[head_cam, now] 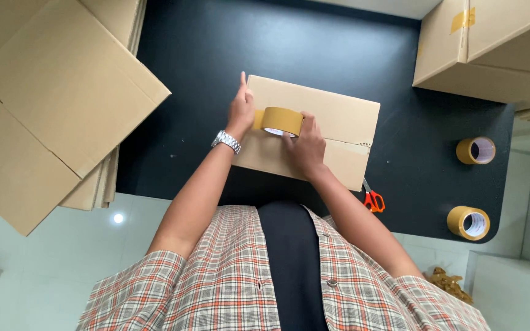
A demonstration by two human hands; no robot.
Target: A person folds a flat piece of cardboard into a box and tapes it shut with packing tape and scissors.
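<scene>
A closed cardboard box (332, 113) lies on the black table (216, 55) right in front of me. My right hand (307, 149) grips a roll of brown packing tape (281, 121) standing on the box's centre seam. My left hand (241, 109), with a metal watch on the wrist, presses flat on the box's left end, touching the tape's free end beside the roll. The seam to the right of the roll is bare cardboard.
Flattened cardboard sheets (62, 98) are stacked at the left. Assembled boxes (486, 43) stand at the back right. Two more tape rolls (475, 150) (468, 222) sit at the table's right edge, and orange-handled scissors (373, 199) lie near the front edge.
</scene>
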